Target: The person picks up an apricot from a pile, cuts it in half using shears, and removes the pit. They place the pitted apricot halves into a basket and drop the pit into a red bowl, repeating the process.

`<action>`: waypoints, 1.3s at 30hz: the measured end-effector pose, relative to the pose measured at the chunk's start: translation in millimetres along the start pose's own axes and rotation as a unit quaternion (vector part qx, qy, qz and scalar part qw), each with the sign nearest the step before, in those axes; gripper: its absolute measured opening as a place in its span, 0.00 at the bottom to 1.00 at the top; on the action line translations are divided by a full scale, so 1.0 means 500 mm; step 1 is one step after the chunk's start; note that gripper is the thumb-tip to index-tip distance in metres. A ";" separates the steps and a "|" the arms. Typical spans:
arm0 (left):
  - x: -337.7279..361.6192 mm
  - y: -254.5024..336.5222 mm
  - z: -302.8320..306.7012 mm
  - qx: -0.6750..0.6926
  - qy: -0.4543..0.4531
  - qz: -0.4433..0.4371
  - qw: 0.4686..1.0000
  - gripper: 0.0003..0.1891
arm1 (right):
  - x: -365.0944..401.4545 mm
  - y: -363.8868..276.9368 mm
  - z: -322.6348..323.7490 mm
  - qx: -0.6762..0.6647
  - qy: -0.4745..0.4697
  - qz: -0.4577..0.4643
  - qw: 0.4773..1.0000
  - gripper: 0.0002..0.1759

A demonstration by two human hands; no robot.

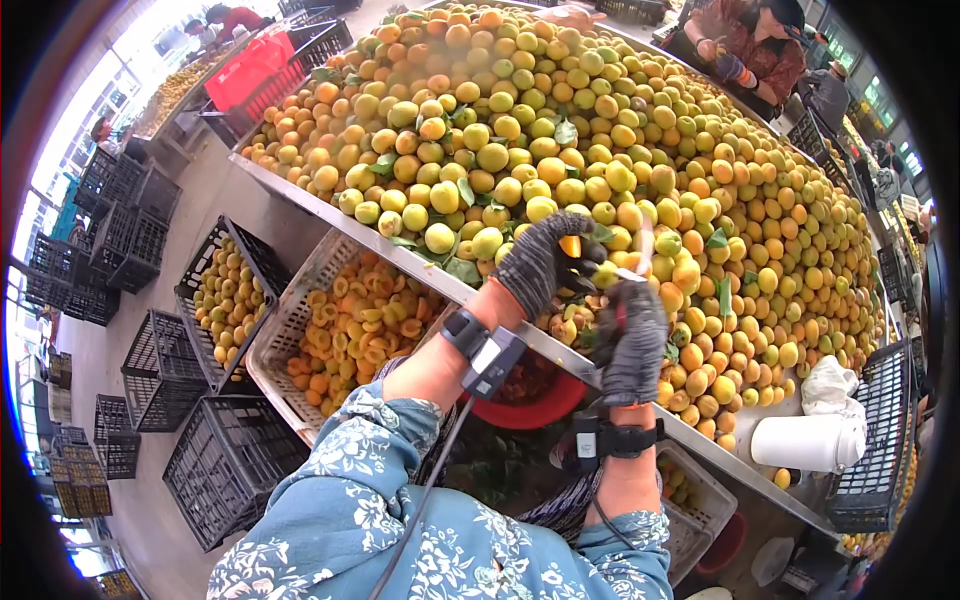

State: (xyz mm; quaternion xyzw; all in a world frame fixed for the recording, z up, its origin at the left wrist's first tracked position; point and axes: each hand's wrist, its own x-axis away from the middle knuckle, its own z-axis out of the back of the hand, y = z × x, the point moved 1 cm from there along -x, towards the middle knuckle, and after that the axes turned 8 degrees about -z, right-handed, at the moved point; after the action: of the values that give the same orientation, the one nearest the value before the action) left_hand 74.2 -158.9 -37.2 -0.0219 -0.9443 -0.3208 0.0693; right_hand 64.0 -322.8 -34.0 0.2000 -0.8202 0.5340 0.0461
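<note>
My left hand [545, 262], in a dark striped glove, is closed around an apricot piece [570, 246] whose orange flesh shows between the fingers. Just to its right, my right hand [634, 345], gloved alike, grips a small knife [646, 245]; its pale blade points away from me and is partly blurred. Both hands are over the near edge of a big heap of yellow-green and orange apricots [520, 130] on a metal-rimmed table [340, 218]. Below my left forearm, a pale crate [268, 350] holds halved apricots [355, 325].
A red basin [530, 405] sits under the table edge. Black crates [235, 465] stand on the floor at left, one with whole apricots [228, 300]. A white container [808, 443] lies at the table's right. A person in a patterned top [735, 40] works across the heap.
</note>
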 end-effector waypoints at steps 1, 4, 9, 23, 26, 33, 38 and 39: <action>-0.003 0.006 0.003 -0.037 0.012 -0.053 0.998 0.13 | -0.001 -0.019 0.016 -0.013 0.048 0.016 0.999 0.13; -0.008 0.018 0.011 -0.082 0.005 -0.119 0.990 0.12 | -0.014 -0.066 0.064 -0.055 0.125 0.088 0.987 0.14; -0.029 0.008 0.018 -0.209 -0.064 -0.100 0.971 0.13 | -0.029 -0.088 0.082 0.060 0.178 0.102 0.977 0.08; -0.146 -0.059 -0.112 -0.828 -0.025 -0.088 0.554 0.30 | -0.060 -0.100 0.101 0.011 0.191 0.134 0.972 0.11; -0.170 -0.064 -0.142 -0.867 -0.037 -0.036 0.496 0.30 | -0.080 -0.088 0.119 -0.008 0.194 0.126 0.973 0.10; -0.169 -0.088 -0.152 -0.874 -0.018 -0.053 0.483 0.23 | -0.079 -0.098 0.113 -0.035 0.176 0.116 0.977 0.09; -0.143 -0.088 -0.051 -0.586 -0.035 -0.254 0.769 0.17 | -0.082 -0.088 0.111 -0.038 0.160 0.113 0.980 0.09; -0.111 -0.067 -0.066 -0.471 -0.013 -0.188 0.862 0.15 | -0.083 -0.089 0.112 -0.025 0.157 0.109 0.981 0.09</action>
State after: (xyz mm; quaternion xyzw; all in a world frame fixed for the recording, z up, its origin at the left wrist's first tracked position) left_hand 130.0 -205.5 -39.7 0.1218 -0.6679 -0.7339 -0.0234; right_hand 126.5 -376.8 -31.6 0.0215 -0.8328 0.5398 0.1207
